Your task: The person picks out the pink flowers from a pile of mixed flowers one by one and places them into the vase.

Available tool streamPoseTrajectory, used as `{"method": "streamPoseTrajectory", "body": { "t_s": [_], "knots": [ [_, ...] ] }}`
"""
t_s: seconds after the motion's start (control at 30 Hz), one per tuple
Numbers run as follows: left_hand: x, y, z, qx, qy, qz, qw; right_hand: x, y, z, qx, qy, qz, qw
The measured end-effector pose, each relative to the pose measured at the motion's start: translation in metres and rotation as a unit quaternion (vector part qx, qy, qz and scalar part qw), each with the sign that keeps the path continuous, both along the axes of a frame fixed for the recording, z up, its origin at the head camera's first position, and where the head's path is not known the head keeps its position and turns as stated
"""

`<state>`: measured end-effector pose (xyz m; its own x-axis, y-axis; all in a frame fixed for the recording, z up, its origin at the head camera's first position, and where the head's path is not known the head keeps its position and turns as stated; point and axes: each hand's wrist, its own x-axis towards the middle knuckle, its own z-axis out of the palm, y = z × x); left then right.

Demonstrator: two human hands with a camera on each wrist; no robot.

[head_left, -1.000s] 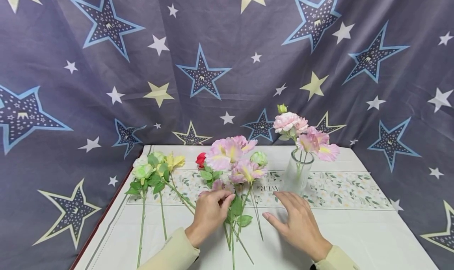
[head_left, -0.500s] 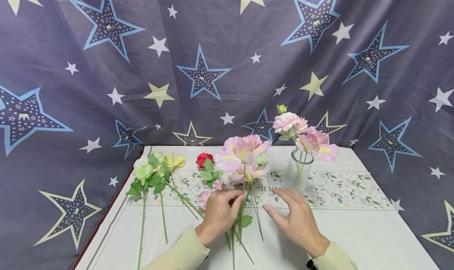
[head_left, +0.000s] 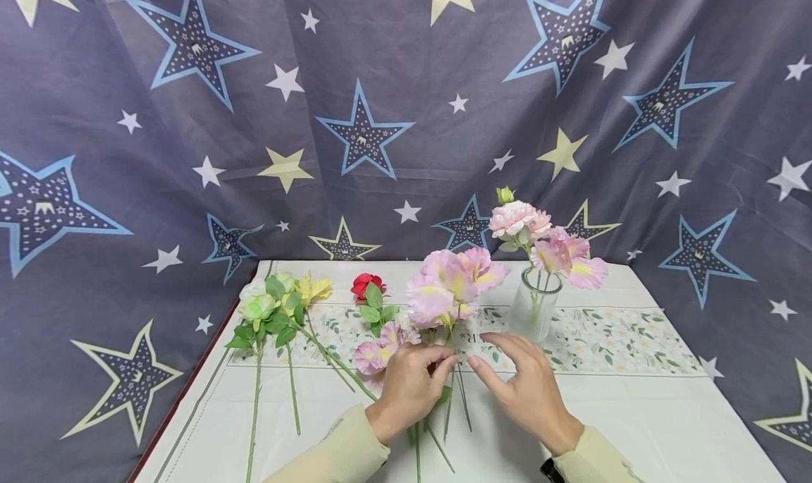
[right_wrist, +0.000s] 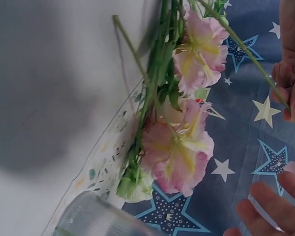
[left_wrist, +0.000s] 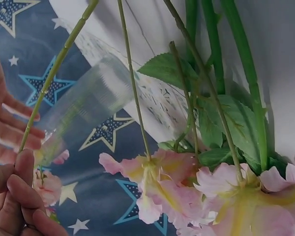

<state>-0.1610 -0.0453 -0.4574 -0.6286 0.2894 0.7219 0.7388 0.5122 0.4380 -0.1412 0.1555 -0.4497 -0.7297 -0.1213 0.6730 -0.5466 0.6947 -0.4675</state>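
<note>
Flower [head_left: 438, 285]: pink-yellow, near and left of glass vase [head_left: 533, 321], shifted right toward it over the last second.
Left hand [head_left: 411, 383]: thumb and fingertips pinching its stem [left_wrist: 45, 91].
Right hand [head_left: 531, 395]: thumb and fingers apart, holding nothing, roughly where it was.
Gap between hands: nearly closed; I'd judge the stem within right-hand reach.

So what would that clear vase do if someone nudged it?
The clear vase might tip, since it's tall and narrow with pink flowers leaning out of its top. It looks smooth and glassy, so it could be slippery and perhaps breakable.
</note>
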Motion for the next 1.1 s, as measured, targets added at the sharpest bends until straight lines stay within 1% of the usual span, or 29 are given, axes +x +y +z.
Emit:
{"method": "streamPoseTrajectory", "body": {
  "t_s": [0.23,0.37,0.47,0.6,0.73,0.8,0.97,1.1],
  "knots": [
    [0.001,0.007,0.002,-0.011,0.019,0.015,0.9996,-0.004,-0.007,0.008,-0.042,0.040,0.023,0.998],
    [0.001,0.009,0.002,-0.014,0.020,0.009,0.9997,-0.006,-0.011,0.012,-0.077,0.064,0.040,0.994],
    [0.001,0.010,0.003,-0.024,0.022,0.007,0.9995,-0.007,-0.013,0.014,-0.093,0.079,0.049,0.991],
    [0.002,0.012,0.002,-0.031,0.034,0.015,0.9988,-0.009,-0.015,0.015,-0.098,0.087,0.050,0.990],
    [0.003,0.014,0.002,-0.034,0.049,0.024,0.9979,-0.010,-0.016,0.015,-0.100,0.091,0.042,0.990],
    [0.003,0.015,0.002,-0.036,0.050,0.024,0.9978,-0.010,-0.016,0.015,-0.104,0.088,0.039,0.990],
    [0.003,0.016,0.002,-0.041,0.038,0.014,0.9984,-0.010,-0.018,0.014,-0.124,0.071,0.041,0.989],
    [0.003,0.016,0.001,-0.043,0.042,0.011,0.9981,-0.010,-0.019,0.013,-0.135,0.074,0.043,0.987]
  ]
}}
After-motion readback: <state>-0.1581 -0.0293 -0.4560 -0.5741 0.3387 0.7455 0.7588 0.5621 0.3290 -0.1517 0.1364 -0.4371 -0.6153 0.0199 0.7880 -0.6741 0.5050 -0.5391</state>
